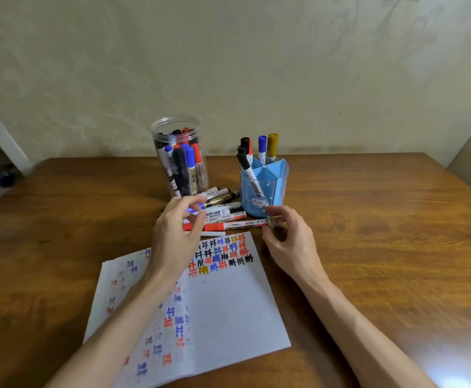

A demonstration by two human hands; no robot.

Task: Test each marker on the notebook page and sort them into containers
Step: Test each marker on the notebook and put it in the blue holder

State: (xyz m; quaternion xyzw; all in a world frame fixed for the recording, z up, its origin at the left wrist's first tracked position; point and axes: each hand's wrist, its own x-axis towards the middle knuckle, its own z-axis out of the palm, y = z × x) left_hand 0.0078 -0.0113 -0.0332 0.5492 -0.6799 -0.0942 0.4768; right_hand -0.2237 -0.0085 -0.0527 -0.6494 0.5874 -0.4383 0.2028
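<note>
Notebook [228, 303] is lying lower centre. Above it, right hand [287, 236] is pinching the end of the red marker [228, 226] on the tabletop [382, 219]. Left hand [172, 233] is hovering with fingers [199, 219] curled, hold unclear. Marker likely light, rigid, slick: grasp mid-barrel.

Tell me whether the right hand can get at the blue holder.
Probably yes: the right hand hovers just before the blue holder with nothing between, though it seems to pinch a red marker.

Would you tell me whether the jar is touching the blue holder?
Apart: the head view shows bare table between the jar and the holder.
</note>
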